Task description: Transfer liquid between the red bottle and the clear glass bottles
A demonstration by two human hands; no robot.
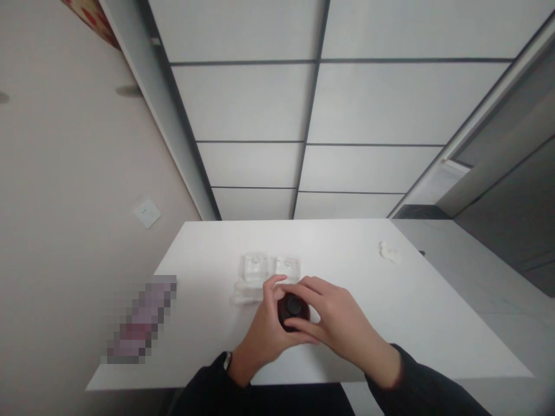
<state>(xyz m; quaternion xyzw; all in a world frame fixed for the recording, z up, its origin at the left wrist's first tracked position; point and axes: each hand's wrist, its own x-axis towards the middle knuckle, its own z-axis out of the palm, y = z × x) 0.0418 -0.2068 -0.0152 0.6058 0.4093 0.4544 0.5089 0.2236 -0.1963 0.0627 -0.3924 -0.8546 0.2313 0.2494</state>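
Note:
A dark brown bottle [282, 308] with a black cap [293, 305] stands upright near the table's front, seen from above. Wrapped about its left and near side is my left hand [269, 330]. My right hand [332, 306] curls round the bottle's top from the right, its thumb and fingers on either side of the cap. Just beyond my hands sit two clear, box-like containers, a left one [255, 266] and a right one [288, 266]. A clear, long object [246, 292] lies in front of them, partly hidden behind my left fingers; its kind is unclear.
All this is on a white table [347, 346]. Toward its back right lies a small crumpled white piece [389, 252]. A blurred-out pinkish item [141, 323] rests along the left edge. Behind the table rise white panelled doors [255, 164], and a wall with a socket [147, 213] stands left.

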